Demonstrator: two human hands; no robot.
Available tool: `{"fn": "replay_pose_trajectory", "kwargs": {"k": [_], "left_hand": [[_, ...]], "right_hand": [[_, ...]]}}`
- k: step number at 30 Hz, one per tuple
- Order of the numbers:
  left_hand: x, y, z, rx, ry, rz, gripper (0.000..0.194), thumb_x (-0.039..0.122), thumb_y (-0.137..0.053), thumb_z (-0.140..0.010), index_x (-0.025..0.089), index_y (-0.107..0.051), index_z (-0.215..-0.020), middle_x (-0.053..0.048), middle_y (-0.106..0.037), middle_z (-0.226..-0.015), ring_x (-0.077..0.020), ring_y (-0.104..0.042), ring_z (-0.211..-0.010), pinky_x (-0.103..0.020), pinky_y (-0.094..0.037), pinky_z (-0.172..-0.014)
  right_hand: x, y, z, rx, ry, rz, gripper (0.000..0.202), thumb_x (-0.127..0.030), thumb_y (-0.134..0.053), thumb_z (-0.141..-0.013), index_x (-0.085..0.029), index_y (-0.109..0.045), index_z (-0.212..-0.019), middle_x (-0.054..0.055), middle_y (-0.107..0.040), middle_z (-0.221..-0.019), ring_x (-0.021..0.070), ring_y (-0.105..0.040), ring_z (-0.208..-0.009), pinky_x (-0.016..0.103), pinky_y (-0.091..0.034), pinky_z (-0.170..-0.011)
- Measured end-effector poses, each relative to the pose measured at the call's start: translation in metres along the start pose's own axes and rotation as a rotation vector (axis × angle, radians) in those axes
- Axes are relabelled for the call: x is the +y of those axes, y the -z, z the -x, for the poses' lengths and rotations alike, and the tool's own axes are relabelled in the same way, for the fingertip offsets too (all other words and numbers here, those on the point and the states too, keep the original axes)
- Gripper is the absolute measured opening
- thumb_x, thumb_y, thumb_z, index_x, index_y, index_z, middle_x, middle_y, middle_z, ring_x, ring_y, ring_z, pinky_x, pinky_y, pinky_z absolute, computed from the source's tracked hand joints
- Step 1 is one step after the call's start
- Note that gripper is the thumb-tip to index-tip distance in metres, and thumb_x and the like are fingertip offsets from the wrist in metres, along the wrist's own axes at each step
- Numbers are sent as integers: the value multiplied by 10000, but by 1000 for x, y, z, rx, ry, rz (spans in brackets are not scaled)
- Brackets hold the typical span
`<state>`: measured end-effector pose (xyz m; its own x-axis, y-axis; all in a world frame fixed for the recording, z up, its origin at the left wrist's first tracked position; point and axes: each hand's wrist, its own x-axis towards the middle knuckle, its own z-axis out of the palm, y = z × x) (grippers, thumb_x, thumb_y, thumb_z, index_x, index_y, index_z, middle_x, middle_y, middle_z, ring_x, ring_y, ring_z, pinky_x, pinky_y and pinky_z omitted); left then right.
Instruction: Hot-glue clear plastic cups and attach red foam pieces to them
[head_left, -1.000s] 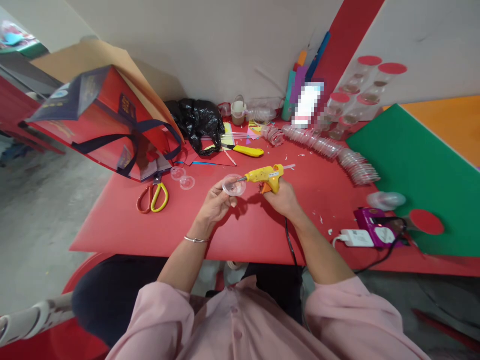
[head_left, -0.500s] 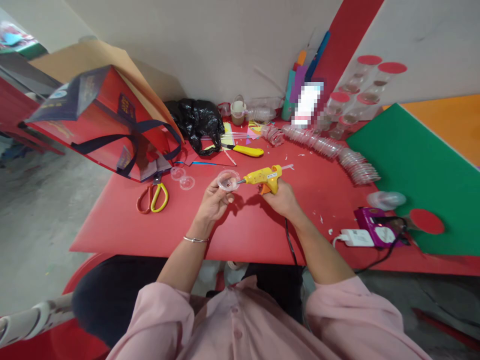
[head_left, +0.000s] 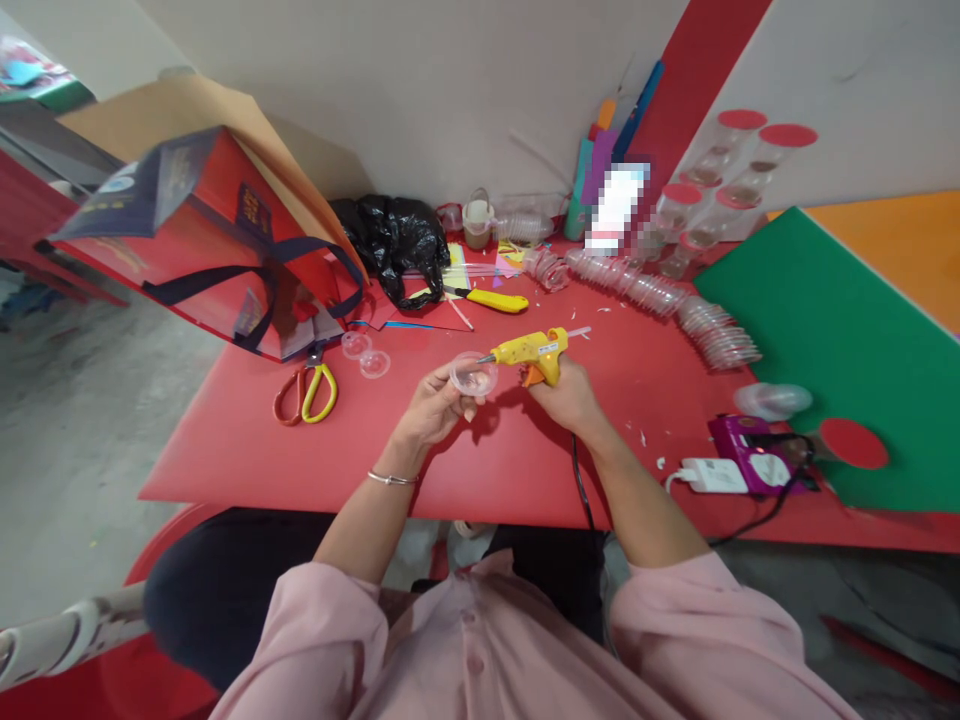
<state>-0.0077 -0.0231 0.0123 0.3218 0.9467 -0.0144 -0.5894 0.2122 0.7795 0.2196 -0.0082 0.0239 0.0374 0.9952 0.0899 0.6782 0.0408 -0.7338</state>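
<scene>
Between the fingers of my left hand [head_left: 437, 404] is a clear plastic dome lid [head_left: 474, 378], held by its side with the round rim turned up toward me. My right hand [head_left: 568, 400] is closed around the handle of a yellow hot glue gun [head_left: 529, 349] with an orange trigger. The gun's metal nozzle points left and sits over the lid's far rim; whether it touches the plastic I cannot tell. A clear glue stick [head_left: 580, 331] pokes out of the gun's back end. Its black cord [head_left: 579, 480] runs down past the table's front edge.
Scissors [head_left: 305, 394] and two clear lids [head_left: 374, 364] lie to the left, near a red gift bag [head_left: 202, 240]. Beyond my hands are a yellow cutter [head_left: 496, 300], a black plastic bag [head_left: 401, 243] and a row of stacked lids [head_left: 630, 282]. A purple power box [head_left: 757, 455] lies right.
My left hand has shifted slightly right with the lid, and the lid's rim now lies under the nozzle. The glue gun has barely moved.
</scene>
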Motion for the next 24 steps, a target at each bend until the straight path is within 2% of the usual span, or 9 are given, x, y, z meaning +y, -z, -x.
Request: {"fn": "replay_pose_trajectory", "kwargs": {"k": [3,9,12,15,18,20,22,24], "left_hand": [[-1,-1,1,-20,29,-1,612,426,-933,-659,101,-731,-1136,-102,-740,-897,-138,-688,-665,-184,-478,-461],[4,-1,-5,125,-129,74,527,363,-943,-656,190,-731,-1106,-58,-743,-958,-112,-697,-757,-145,-466,-497],[7,-1,-7,197,-195,42,510,334,-943,-654,226,-727,-1103,-25,-728,-971,-101,-696,-772,-149,-485,-522],[9,2,-8,244,-257,-7,487,325,-930,-676,240,-721,-1108,-9,-715,-941,-83,-667,-729,-149,-471,-513],[9,5,-9,267,-306,-46,473,327,-918,-694,250,-725,-1119,-12,-721,-926,-70,-634,-666,-142,-423,-469],[7,6,-9,259,-330,-80,476,320,-918,-689,253,-731,-1122,-20,-732,-943,-64,-613,-617,-146,-395,-438],[5,5,-9,224,-347,-122,484,308,-919,-679,259,-737,-1124,-34,-745,-1019,-61,-602,-586,-157,-388,-422],[1,3,-9,178,-349,-172,483,287,-914,-681,261,-742,-1132,-55,-745,-1122,-62,-603,-587,-164,-393,-420]], "right_hand": [[0,0,0,8,-12,13,179,-301,-647,-786,-198,-676,-930,87,-750,-840,282,-721,-767,372,-542,-690],[0,4,-1,-28,-4,-88,200,-239,-667,-761,-202,-691,-956,73,-768,-906,264,-729,-849,354,-538,-744],[1,9,-3,-55,-35,-99,233,-329,-740,-759,-194,-696,-944,66,-761,-889,245,-712,-809,329,-520,-694],[6,18,-4,-156,-66,-52,387,-497,-805,-723,-184,-713,-932,64,-748,-832,236,-684,-726,332,-505,-644],[14,26,-6,-280,-23,-96,482,-516,-832,-705,-213,-744,-1068,66,-770,-931,247,-705,-784,358,-539,-707],[17,30,-7,-216,30,-111,526,-505,-848,-695,-250,-748,-1143,80,-767,-1068,281,-712,-932,402,-553,-810],[17,32,-7,-21,73,-112,548,-527,-855,-689,-254,-755,-1153,104,-740,-1160,305,-681,-1043,439,-536,-889],[12,30,-5,104,76,-254,507,-555,-829,-723,-243,-764,-1118,106,-731,-1143,273,-671,-1002,416,-532,-864]]}}
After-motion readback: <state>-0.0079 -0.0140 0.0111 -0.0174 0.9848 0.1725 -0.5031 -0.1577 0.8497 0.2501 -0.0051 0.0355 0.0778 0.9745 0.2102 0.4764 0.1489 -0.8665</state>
